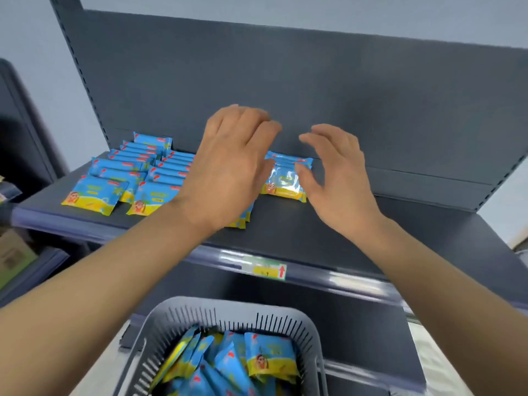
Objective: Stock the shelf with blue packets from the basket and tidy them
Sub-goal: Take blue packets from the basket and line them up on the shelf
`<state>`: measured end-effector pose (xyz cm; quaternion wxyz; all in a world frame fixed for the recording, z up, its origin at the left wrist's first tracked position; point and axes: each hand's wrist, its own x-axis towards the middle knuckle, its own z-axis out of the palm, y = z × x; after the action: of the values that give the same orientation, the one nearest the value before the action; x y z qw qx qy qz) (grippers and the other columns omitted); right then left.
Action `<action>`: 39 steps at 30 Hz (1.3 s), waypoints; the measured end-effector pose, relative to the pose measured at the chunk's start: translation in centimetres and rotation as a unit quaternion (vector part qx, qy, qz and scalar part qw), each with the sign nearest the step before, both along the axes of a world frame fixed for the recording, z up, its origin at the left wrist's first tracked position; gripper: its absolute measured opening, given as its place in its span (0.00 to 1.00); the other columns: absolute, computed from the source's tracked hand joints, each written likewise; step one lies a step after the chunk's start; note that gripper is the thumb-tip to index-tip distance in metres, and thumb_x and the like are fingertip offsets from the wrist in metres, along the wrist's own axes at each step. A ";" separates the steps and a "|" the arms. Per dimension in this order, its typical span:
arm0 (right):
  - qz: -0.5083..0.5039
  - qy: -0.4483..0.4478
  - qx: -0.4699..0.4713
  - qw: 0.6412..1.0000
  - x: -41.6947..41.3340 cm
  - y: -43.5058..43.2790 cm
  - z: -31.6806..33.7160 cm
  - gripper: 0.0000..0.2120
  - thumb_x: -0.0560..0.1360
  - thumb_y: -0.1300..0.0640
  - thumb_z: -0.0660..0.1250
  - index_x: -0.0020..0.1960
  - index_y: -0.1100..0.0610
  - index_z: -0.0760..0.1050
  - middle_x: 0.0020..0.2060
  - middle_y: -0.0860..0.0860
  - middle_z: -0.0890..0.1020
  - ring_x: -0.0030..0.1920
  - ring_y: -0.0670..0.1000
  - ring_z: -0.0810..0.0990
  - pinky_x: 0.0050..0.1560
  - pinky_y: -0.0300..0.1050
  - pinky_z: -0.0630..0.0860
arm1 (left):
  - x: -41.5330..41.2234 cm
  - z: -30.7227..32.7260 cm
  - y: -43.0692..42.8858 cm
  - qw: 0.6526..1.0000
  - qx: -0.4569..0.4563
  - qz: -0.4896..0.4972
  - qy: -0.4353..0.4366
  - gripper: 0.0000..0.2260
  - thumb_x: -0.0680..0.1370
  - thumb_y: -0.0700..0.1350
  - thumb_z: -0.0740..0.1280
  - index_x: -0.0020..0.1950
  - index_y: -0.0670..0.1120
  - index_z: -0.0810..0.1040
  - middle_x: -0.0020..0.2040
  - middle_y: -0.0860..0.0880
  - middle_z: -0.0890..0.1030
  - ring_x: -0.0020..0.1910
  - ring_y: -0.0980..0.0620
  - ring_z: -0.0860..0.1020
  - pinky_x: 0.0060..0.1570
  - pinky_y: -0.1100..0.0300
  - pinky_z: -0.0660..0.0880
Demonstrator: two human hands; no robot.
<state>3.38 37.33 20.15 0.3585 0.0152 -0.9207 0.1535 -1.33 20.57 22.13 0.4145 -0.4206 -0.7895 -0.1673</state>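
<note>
Grip released on both sides: the left hand [228,167] and right hand [338,178] hover open-fingered over the blue packets [160,170] on the shelf [371,238]. More packets lie in the basket [177,318] below. A careless sideways sweep could scatter the overlapped rows or push the front packets off the edge. The shelf is dark metal with a price label [267,268], set against a pale wall.

You stand in shop, at retail display unit. Dark metal shelf [314,238]: slotted upright [83,72] at shelf's left rear, plain back panel [314,81] behind shelf. Price label [267,268] with red arrow in strip on shelf front edge. Identical blue packets [94,192] in rows on shelf's left part. Grey basket [160,318] of same packets below shelf front.
</note>
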 end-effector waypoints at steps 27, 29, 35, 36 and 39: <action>0.030 -0.561 -0.085 0.823 9.3 -9.1 -28.6 0.21 0.76 0.56 0.62 0.67 0.61 0.67 0.59 0.58 0.74 0.61 0.58 0.70 0.55 0.47 0.69 | 7.0 -30.6 -12.5 0.862 -0.314 0.021 -0.397 0.22 0.73 0.45 0.69 0.66 0.45 0.71 0.61 0.45 0.73 0.62 0.44 0.70 0.63 0.52 0.60; 0.023 -0.584 -0.106 0.804 9.0 -9.2 -30.0 0.16 0.77 0.56 0.61 0.63 0.60 0.67 0.47 0.55 0.73 0.51 0.54 0.69 0.42 0.42 0.64 | 6.8 -32.0 -12.5 0.850 -0.335 0.019 -0.407 0.22 0.74 0.46 0.69 0.67 0.46 0.70 0.63 0.46 0.72 0.63 0.45 0.69 0.64 0.52 0.61; 0.023 -0.598 -0.158 0.786 7.8 -9.6 -32.4 0.02 0.77 0.60 0.60 0.48 0.58 0.70 0.41 0.55 0.68 0.38 0.51 0.66 0.43 0.44 0.62 | 6.4 -34.6 -11.8 0.795 -0.424 0.017 -0.434 0.26 0.73 0.47 0.70 0.69 0.48 0.67 0.65 0.49 0.68 0.63 0.47 0.68 0.62 0.52 0.65; 0.025 -0.598 -0.163 0.784 7.7 -9.7 -32.6 0.04 0.77 0.61 0.61 0.44 0.59 0.68 0.38 0.54 0.68 0.36 0.50 0.64 0.39 0.43 0.62 | 6.4 -35.0 -11.8 0.786 -0.433 0.018 -0.441 0.26 0.73 0.47 0.69 0.70 0.48 0.66 0.66 0.49 0.68 0.63 0.47 0.68 0.63 0.53 0.64; 0.020 -0.593 -0.168 0.788 7.4 -10.0 -33.5 0.06 0.76 0.60 0.63 0.43 0.62 0.69 0.35 0.54 0.69 0.34 0.51 0.67 0.35 0.44 0.62 | 6.3 -35.8 -11.7 0.773 -0.449 0.024 -0.449 0.24 0.73 0.47 0.69 0.68 0.48 0.67 0.64 0.48 0.68 0.62 0.47 0.66 0.62 0.54 0.63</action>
<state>10.80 27.29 -13.30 -0.2637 -0.1210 -0.9115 0.2916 4.99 8.89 -13.68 -0.2186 -0.4169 -0.8811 0.0464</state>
